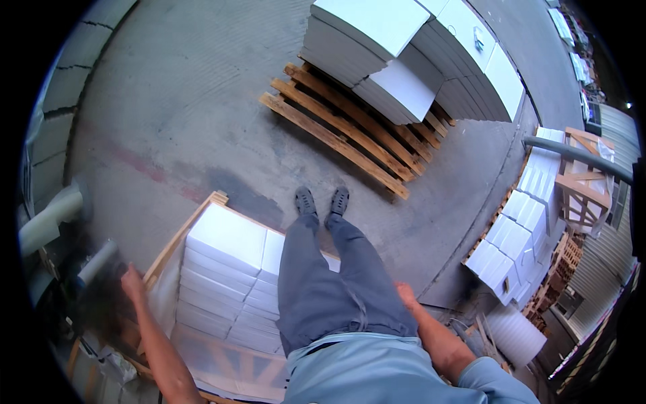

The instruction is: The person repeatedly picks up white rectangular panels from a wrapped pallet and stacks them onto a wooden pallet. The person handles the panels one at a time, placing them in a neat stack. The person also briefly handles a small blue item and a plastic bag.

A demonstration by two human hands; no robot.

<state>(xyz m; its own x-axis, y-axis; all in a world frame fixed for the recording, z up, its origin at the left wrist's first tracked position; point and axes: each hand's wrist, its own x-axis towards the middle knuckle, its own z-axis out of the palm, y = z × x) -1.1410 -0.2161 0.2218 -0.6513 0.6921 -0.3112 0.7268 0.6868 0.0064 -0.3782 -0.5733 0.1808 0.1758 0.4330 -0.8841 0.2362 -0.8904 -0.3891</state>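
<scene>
My left hand is stretched out to the left, its fingers curled, beside the wooden edge board of an open crate. What it holds, if anything, is too dark to make out. A pale cylindrical roll lies just beyond it. Inside the crate are stacks of white flat boards or boxes, with clear plastic sheeting over the near part. My right hand hangs next to my right thigh, its fingers mostly hidden behind the leg.
Ahead, a wooden pallet carries stacked white boards. More white packs stand at the right, near a wooden crate frame and a large white roll. Grey concrete floor lies between the stacks.
</scene>
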